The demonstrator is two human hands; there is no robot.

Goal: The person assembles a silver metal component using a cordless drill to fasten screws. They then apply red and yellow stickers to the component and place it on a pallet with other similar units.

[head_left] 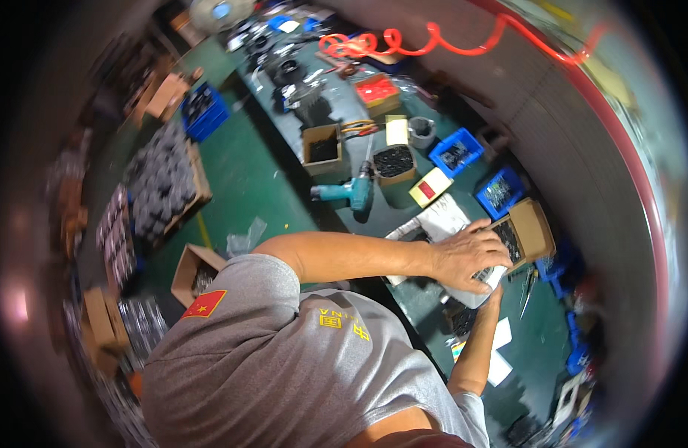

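My left hand (467, 257) lies with its fingers spread on top of a white-grey block-shaped part (480, 290) at the edge of the green workbench (538, 336). My right hand (496, 297) comes up from below and grips the part's lower right end, and most of that hand is hidden behind the part. Just beyond my left fingers stands an open cardboard box (534, 228) holding small dark screws. A sheet of white paper (442, 216) lies beside my left wrist.
A teal power drill (351, 193) lies on the bench edge, with cardboard boxes (321, 149), blue bins (456, 153) and a grey tape roll (421, 131) behind it. A red coiled hose (404, 41) hangs overhead. On the green floor are a pallet of dark parts (161, 179) and a blue crate (204, 112).
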